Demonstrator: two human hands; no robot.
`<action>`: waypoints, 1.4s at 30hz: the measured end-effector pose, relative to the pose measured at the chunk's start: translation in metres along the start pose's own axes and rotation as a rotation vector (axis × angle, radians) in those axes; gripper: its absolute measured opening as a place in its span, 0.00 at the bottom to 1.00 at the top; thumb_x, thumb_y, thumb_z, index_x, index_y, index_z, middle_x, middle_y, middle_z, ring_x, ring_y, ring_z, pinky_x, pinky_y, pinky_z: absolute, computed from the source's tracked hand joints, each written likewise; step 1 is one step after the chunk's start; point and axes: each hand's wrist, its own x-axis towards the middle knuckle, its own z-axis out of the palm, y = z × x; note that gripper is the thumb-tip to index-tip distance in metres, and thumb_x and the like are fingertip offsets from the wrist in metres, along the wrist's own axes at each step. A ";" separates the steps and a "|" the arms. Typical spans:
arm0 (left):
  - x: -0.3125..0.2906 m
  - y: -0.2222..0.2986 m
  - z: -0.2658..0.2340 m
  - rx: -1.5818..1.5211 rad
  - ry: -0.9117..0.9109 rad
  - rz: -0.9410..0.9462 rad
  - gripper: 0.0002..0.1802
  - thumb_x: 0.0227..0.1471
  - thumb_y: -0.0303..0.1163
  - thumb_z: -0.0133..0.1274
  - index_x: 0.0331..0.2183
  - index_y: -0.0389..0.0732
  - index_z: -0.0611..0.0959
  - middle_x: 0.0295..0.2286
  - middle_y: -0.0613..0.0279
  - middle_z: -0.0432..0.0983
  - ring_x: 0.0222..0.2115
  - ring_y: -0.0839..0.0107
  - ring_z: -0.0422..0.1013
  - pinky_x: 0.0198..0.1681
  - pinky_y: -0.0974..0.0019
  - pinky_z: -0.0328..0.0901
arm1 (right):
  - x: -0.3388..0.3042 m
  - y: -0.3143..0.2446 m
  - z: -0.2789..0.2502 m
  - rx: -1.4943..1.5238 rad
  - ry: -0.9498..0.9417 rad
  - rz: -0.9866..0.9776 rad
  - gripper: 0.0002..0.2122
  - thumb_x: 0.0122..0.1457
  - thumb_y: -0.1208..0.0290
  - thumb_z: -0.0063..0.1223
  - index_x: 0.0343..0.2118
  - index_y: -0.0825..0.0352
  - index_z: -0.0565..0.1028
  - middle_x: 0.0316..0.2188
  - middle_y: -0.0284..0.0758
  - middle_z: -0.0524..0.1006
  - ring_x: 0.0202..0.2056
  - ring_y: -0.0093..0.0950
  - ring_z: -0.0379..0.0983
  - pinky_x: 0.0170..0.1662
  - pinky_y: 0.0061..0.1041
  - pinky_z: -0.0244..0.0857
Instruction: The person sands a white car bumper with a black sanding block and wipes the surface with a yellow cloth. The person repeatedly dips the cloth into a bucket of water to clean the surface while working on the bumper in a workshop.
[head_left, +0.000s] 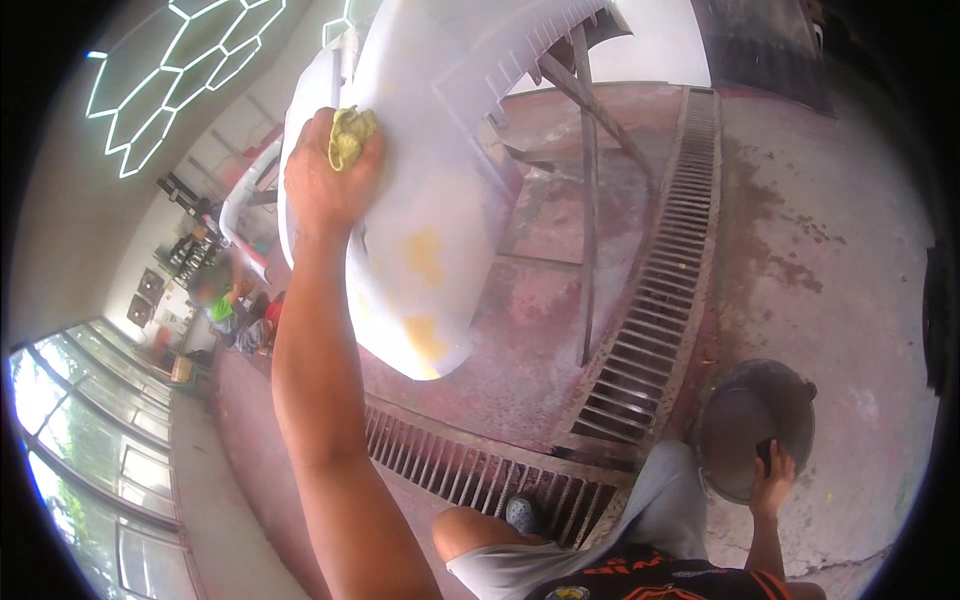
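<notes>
My left hand (330,180) reaches up and forward, its fingers closed round a crumpled yellow cloth (352,138) at the white car bumper (425,190). Yellowish patches (425,255) mark the bumper's pale surface, with one more near its lower tip. Low on the right, my right hand (772,485) grips a small dark block (766,455) over the rim of a dark bucket (712,440). Cloudy liquid appears to be inside the bucket. What the block is made of cannot be made out.
A metal stand (588,200) with thin legs is under the bumper. Slotted drain grates (640,345) cross the reddish floor by my feet. Farther left, a person (235,300) sits near another pale bumper (240,205). Windows (100,460) line the left side.
</notes>
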 end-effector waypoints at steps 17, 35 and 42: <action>-0.202 0.022 0.004 0.190 -0.065 0.544 0.08 0.42 0.34 0.60 0.30 0.48 0.80 0.30 0.67 0.73 0.27 0.64 0.72 0.26 0.62 0.67 | 0.000 0.000 0.005 -0.017 -0.050 0.027 0.22 0.63 0.69 0.59 0.60 0.65 0.75 0.56 0.45 0.74 0.56 0.48 0.69 0.60 0.47 0.63; -0.091 0.011 -0.101 0.495 -0.682 0.025 0.52 0.50 0.41 0.62 0.71 0.70 0.55 0.33 0.51 0.82 0.34 0.49 0.80 0.37 0.47 0.74 | 0.000 -0.007 0.001 -0.023 -0.053 0.052 0.23 0.63 0.66 0.60 0.61 0.63 0.75 0.57 0.43 0.74 0.56 0.48 0.69 0.60 0.49 0.63; -0.115 0.009 -0.100 0.534 -0.733 0.047 0.47 0.53 0.43 0.60 0.70 0.76 0.58 0.34 0.50 0.81 0.34 0.48 0.80 0.37 0.47 0.76 | 0.000 -0.005 0.004 -0.033 -0.068 0.049 0.23 0.63 0.66 0.60 0.61 0.63 0.75 0.57 0.43 0.74 0.57 0.48 0.69 0.61 0.48 0.62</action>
